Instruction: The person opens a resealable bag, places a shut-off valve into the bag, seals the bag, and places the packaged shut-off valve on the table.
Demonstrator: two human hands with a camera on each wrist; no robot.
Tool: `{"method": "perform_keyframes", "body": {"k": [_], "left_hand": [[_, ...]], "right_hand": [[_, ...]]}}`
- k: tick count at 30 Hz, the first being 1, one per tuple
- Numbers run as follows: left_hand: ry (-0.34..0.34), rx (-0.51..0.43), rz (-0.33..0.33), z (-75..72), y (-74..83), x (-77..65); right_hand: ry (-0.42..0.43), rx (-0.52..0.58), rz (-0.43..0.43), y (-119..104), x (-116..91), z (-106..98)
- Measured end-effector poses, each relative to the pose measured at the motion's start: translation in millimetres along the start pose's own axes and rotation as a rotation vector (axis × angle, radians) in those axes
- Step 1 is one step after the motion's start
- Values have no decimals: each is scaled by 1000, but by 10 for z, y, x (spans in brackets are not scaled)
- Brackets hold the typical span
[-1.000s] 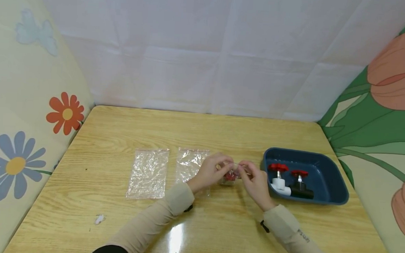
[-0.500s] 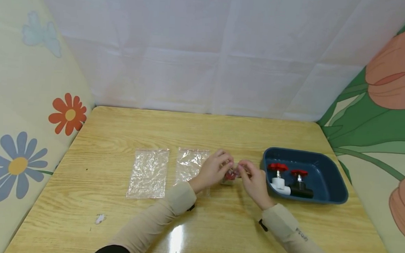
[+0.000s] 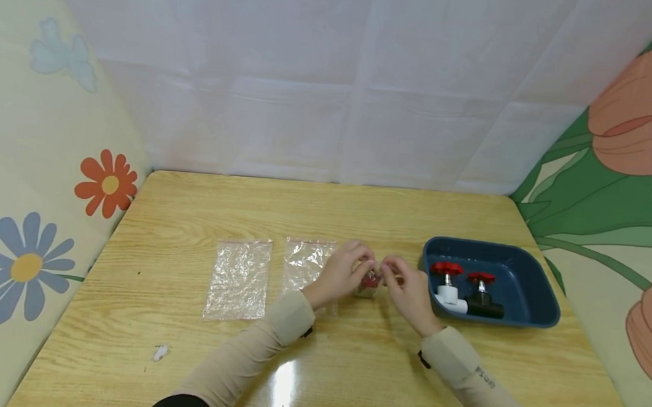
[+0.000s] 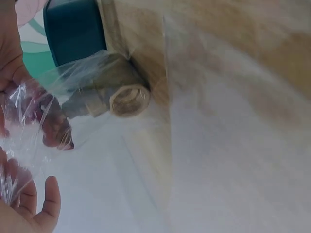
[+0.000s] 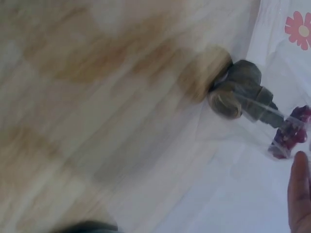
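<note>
A clear plastic bag (image 4: 26, 116) encloses a brass valve (image 4: 127, 99) with a red handwheel (image 4: 57, 128). The valve stands on the table in the head view, its handwheel up. My left hand (image 3: 342, 272) pinches the bag's upper edge from the left. From the right, my right hand (image 3: 410, 293) pinches the same edge between thumb and fingers. In the right wrist view the brass body (image 5: 243, 90) shows through the film, beside one finger of the right hand (image 5: 300, 194). The hands partly hide the bag's top in the head view.
Two flat clear bags lie to the left, one farther out (image 3: 239, 279) and one beside the left hand (image 3: 307, 264). At right, a blue tray (image 3: 537, 288) holds a white valve (image 3: 449, 297) and a black valve (image 3: 485, 305), both with red handwheels.
Both hands stay at the bag and shift only slightly, with small finger movements along its top. The valve, flat bags and tray keep their places.
</note>
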State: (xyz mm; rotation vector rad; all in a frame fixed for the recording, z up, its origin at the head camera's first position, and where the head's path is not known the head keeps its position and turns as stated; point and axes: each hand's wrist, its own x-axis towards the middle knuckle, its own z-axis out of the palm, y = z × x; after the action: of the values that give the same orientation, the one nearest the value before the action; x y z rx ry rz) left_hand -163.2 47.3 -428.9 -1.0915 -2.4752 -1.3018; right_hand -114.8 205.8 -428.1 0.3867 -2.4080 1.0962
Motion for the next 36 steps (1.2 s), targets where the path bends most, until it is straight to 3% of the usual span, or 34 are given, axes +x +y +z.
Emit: {"method": "perform_keyframes", "body": {"k": [12,17,29,32,36], "left_hand": [[34,273,252,-54,-15,74],[52,325,310,-57,-6,84],[53,280,322,-36,6,83],[39,233,278,-30,-6,78],[35,91,195,-64,-7,64]], "right_hand": [[44,-123,-157,-4,47,-6],[58,-141,-188,-2,49,10],[52,-112,-220,-23,59,20],[33,-104,-192,-31,63,5],[21,-108,-140,-35,57,-21]]}}
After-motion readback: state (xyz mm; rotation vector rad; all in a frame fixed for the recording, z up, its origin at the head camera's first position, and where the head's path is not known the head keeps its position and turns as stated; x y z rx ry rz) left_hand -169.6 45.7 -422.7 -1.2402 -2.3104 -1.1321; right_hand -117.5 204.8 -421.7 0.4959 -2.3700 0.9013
